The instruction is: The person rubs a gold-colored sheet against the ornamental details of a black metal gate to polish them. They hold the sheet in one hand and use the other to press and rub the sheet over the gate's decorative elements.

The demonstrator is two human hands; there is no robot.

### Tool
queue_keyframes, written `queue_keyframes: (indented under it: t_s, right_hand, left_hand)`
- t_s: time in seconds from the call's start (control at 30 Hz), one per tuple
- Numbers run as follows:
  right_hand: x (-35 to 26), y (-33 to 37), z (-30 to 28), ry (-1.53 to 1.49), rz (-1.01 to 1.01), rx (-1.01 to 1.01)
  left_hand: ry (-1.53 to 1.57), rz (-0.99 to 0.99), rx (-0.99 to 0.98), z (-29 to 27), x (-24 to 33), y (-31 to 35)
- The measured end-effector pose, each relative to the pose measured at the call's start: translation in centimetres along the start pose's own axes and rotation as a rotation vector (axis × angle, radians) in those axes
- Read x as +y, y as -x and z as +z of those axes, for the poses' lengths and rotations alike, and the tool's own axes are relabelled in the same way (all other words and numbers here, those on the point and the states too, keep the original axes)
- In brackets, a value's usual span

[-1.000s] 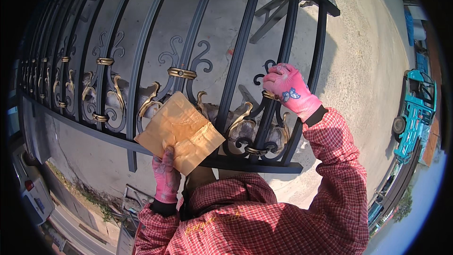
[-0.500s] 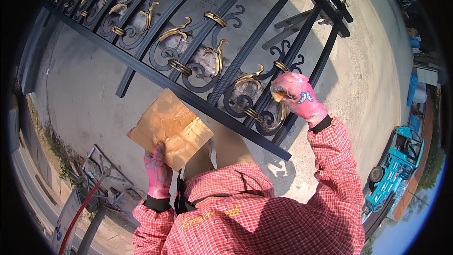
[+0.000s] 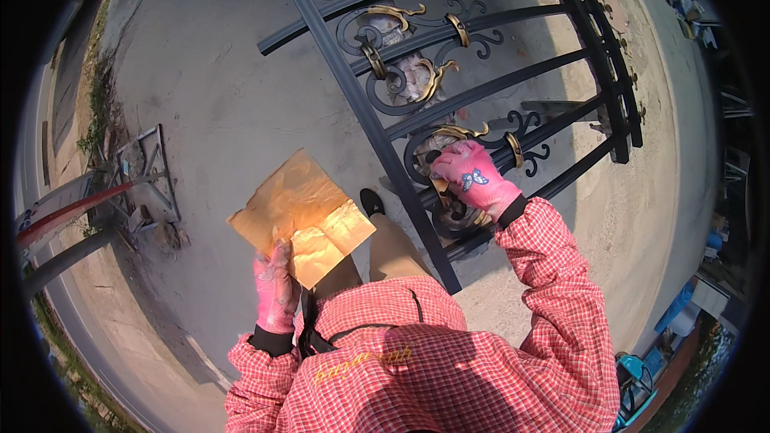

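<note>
Outdoors, left hand [image 3: 275,289] lifts golden sheet [image 3: 301,216].

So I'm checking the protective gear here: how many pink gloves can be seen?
2. One is on the left hand, holding the gold sheet low in the picture. The other is on the right hand, resting on the black iron gate at a scroll.
</note>
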State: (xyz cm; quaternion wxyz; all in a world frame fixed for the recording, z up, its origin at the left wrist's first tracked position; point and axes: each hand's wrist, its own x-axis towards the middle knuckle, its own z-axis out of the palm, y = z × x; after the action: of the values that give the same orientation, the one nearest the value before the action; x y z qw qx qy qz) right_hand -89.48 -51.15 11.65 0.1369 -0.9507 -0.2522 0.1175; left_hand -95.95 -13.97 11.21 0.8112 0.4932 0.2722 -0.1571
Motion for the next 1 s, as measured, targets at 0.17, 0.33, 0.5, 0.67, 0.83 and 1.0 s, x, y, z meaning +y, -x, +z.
queue_keyframes:
  t_s: [0.17, 0.33, 0.5, 0.67, 0.83, 1.0]
  right_hand:
    - [0.5, -1.1, -0.6, -0.075, -0.126, 0.047]
    - [1.4, -0.9, 0.6, 0.098, -0.178, 0.031]
    - [0.1, -1.3, 0.4, 0.110, -0.229, 0.094]
    - [0.9, -0.6, 2.2, 0.070, -0.296, 0.078]
    - [0.7, -0.6, 1.3, -0.029, -0.223, 0.027]
    - [-1.2, 0.4, 1.1, -0.140, -0.110, 0.115]
  left_hand:
    - [0.030, 0.045, 0.118, -0.8, -4.7, 3.6]
    - [0.097, 0.091, 0.161, 0.5, -6.6, 7.3]
    - [0.084, 0.168, 0.193, -1.4, -10.6, 10.3]
    - [0.234, 0.157, 0.198, -0.7, -13.7, 14.5]
    - [0.153, 0.262, 0.294, -2.1, -19.5, 18.7]
    - [0.311, 0.324, 0.305, 0.4, -21.5, 20.2]
